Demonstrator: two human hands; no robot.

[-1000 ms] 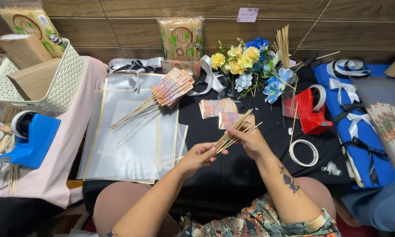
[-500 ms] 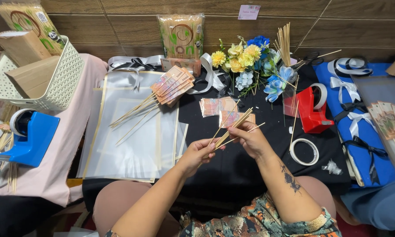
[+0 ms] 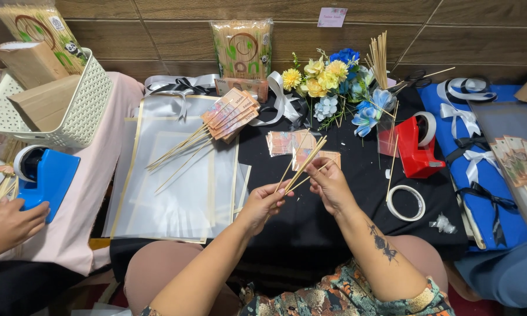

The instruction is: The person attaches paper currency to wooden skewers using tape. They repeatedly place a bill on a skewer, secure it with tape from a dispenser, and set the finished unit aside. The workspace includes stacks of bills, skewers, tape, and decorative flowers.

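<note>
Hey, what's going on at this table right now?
A seated person holds a few thin wooden skewers between both hands, left hand low on the sticks, right hand beside it. More skewers with folded banknotes on their tips lie on clear wrapping sheets. Artificial flowers, a red tape dispenser and a tape roll sit close by. Another person's hand rests near a blue tape dispenser.

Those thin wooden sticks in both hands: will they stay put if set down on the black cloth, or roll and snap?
The sticks look round and very thin, so they would probably roll a little, though the black cloth should slow them. Likely very light and somewhat springy. Being so slender, they may snap if the left hand and right hand bend them hard.
</note>
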